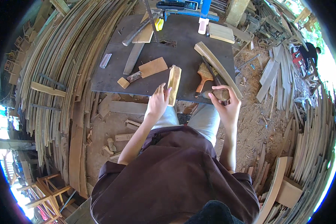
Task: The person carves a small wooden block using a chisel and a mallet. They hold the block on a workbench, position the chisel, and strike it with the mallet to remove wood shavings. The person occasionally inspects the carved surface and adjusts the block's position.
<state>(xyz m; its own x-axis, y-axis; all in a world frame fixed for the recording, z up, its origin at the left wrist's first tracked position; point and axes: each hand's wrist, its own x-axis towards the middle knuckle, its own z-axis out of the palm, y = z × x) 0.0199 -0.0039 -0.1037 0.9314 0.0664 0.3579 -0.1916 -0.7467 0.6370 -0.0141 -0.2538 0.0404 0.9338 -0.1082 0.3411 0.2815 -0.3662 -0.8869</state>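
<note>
My left hand point(158, 101) is at the table's near edge, its thumb against a pale block of wood point(174, 83) whose lower end juts past the edge. How its other fingers meet the block is partly hidden. In my right hand point(228, 106), thumb and fingers are closed round a tool with a stubby, rounded wooden handle point(221, 94); its narrower end points left, and its exact kind is unclear. Just beyond lie a wide paintbrush point(204, 76) with an orange-brown handle and a slim dark tool point(210, 67). A long wooden strip point(216, 63) slants beside them.
On the dark tabletop point(112, 80) are a flat brown board point(153, 67), a small wood block point(123, 83), a hammer point(140, 30) and a pale plank point(221, 33). Lumber stacks point(59, 56) crowd the left side. Another person point(309, 54) bends at the far right.
</note>
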